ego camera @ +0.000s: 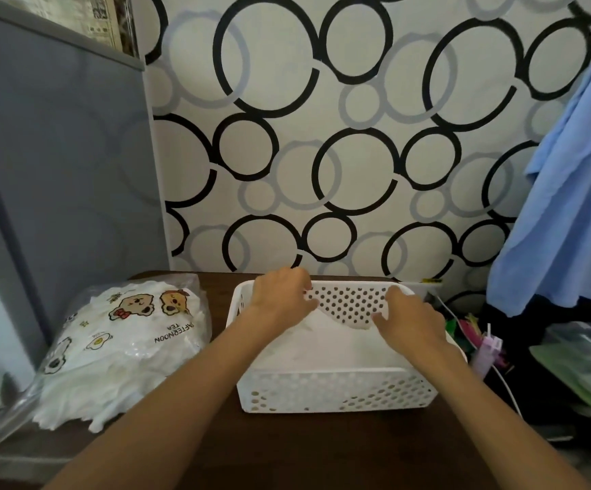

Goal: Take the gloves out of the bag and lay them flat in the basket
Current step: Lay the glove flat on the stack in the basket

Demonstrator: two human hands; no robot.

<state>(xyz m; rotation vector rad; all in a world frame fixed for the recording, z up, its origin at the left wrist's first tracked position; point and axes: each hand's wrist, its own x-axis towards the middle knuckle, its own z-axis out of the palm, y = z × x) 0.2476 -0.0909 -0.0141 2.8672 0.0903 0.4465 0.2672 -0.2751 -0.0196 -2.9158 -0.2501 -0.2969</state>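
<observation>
Brown table [287, 450], lower centre: bears all items below.
White perforated basket [336, 390], centre: holds white gloves [329, 344] lying flat inside.
Left hand [281, 295], inside basket at its far left: fingers loosely curved and together, resting on the gloves.
Right hand [407, 320], far right of basket: fingers spread, pressing on the gloves.
Clear bag [124, 341] with cartoon print, lower left, beside the basket: stuffed with white gloves.
Circle-patterned wall [340, 136], upper frame.
Blue cloth [569, 206], right edge.
</observation>
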